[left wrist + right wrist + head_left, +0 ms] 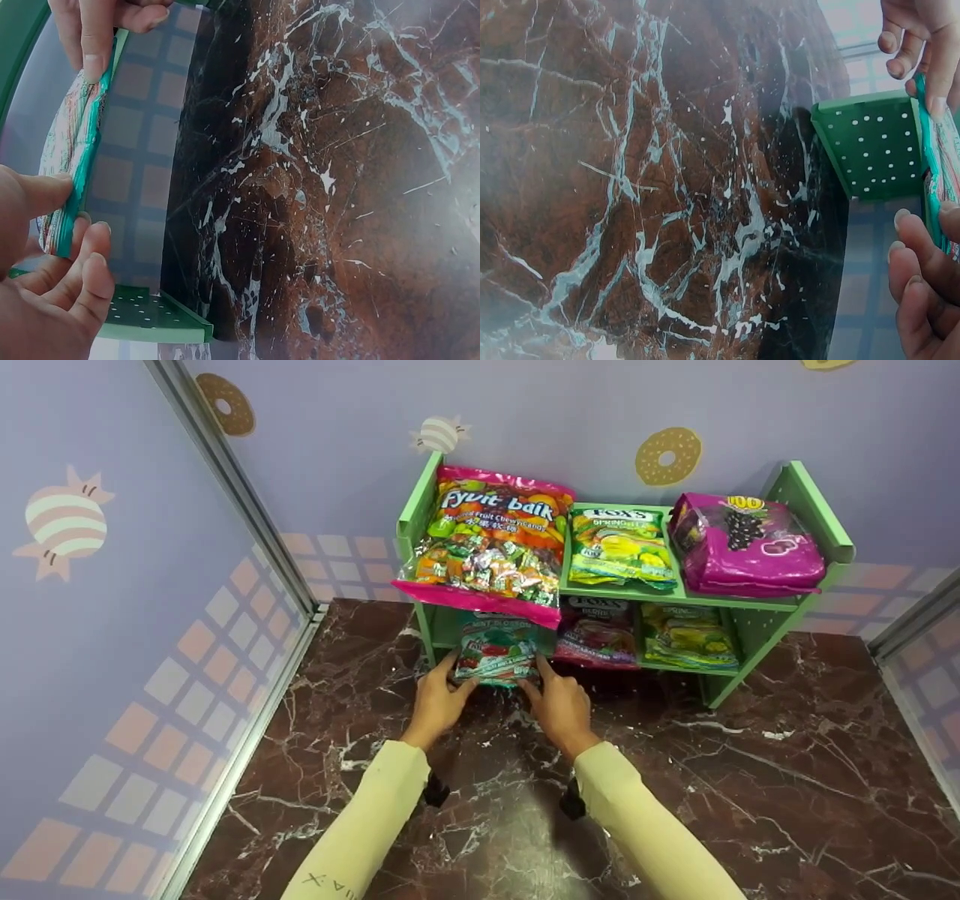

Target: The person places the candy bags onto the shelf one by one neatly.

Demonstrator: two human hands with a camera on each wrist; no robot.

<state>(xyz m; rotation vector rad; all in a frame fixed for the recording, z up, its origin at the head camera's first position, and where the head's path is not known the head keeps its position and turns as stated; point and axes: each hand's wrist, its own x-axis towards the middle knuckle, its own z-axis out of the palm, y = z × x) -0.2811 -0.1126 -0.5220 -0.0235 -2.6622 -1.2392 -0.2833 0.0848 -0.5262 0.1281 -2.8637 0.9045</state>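
A teal candy bag (pixel 496 654) marked Mint Blossom is at the lower left of the green shelf, its front end out toward me. My left hand (pixel 439 701) pinches its left front corner, thumb on top and fingers beneath, as the left wrist view shows with the bag's teal edge (pixel 84 161). On the opposite corner my right hand (pixel 559 701) grips the bag in the same way; in the right wrist view its fingers curl under the teal seam (pixel 930 187). The large Fyvit Baik candy bag (pixel 491 547) overhangs the upper shelf just above.
The green two-tier shelf (pixel 776 649) stands against the purple wall. Its upper tier also holds a yellow-green Fox's bag (pixel 621 547) and a purple bag (pixel 746 547). Below are a dark red Fox's bag (pixel 598 634) and another yellow-green bag (pixel 688 637). Dark marble floor (pixel 480 825) lies in front.
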